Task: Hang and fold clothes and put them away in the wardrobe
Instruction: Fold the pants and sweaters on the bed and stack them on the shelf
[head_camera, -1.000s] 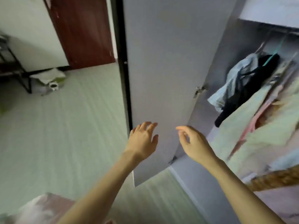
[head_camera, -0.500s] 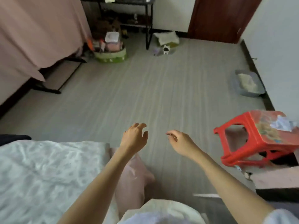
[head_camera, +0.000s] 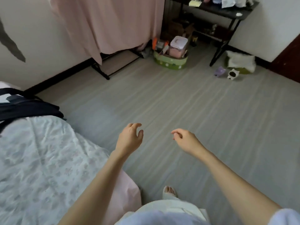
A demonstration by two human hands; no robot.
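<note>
My left hand [head_camera: 130, 138] hangs in the air over the grey floor with its fingers loosely curled, holding nothing. My right hand [head_camera: 185, 140] is level with it to the right, also loosely curled and holding nothing. A dark garment [head_camera: 27, 108] lies on the far end of the bed [head_camera: 40, 159] at the left, well away from both hands. The bed has a white flowered cover. The wardrobe is out of view.
A pink curtain [head_camera: 107, 25] hangs over a black rack at the back. A green basket [head_camera: 170, 61] with a pink box stands beside a black table [head_camera: 227, 12]. Small pet bowls [head_camera: 227, 73] and a cushion [head_camera: 240, 61] lie at the back right.
My view has swung left from the open wardrobe, past a red stool, to the bed and the far wall. Both hands stay raised and hold nothing, their fingers more curled than before.
</note>
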